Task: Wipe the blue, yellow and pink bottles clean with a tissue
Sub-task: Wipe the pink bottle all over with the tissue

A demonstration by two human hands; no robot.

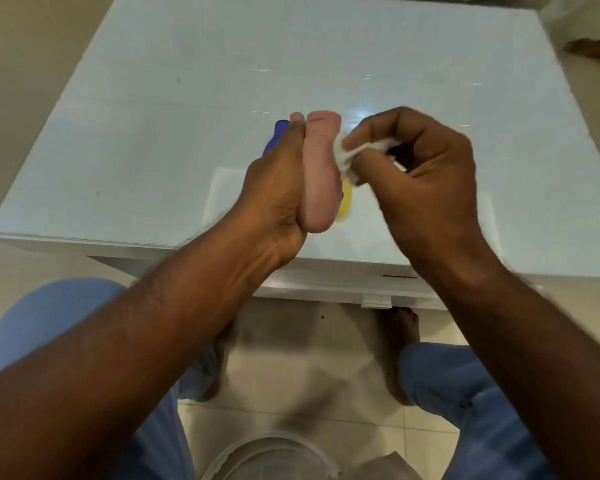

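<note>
so the left hand (pixel 278 188) had the pink bottle (pixel 321 171) held up above the tabletop (pixel 153 133), cap end pointing away from the camera and the base toward it. the grip was wrapped along the bottle's left side, with one fingertip showing past the cap, so it was clearly clamped round the thing and not just resting on it.

the right hand (pixel 426 171) was pinching a crumpled white tissue (pixel 354 155) between thumb and curled fingers, and the wad was pressed against the right side of the pink bottle, up near the cap end. it was a bit motion-blurred there, so i couldn't tell how much of the tissue was actually touching.

the blue bottle (pixel 276 136) was mostly hidden behind the left hand, just a strip of it poking out on the far left side. the yellow bottle (pixel 345 202) was peeking out below the pink one, between the two hands, and looked to be lying on the tabletop, though most of it was covered.

the tabletop itself was a glossy white glass sort of surface. below it were the person's blue trousers (pixel 465 393), bare feet on a tiled floor (pixel 291 427), and a round pale container rim (pixel 271 445) at the bottom edge.
</note>
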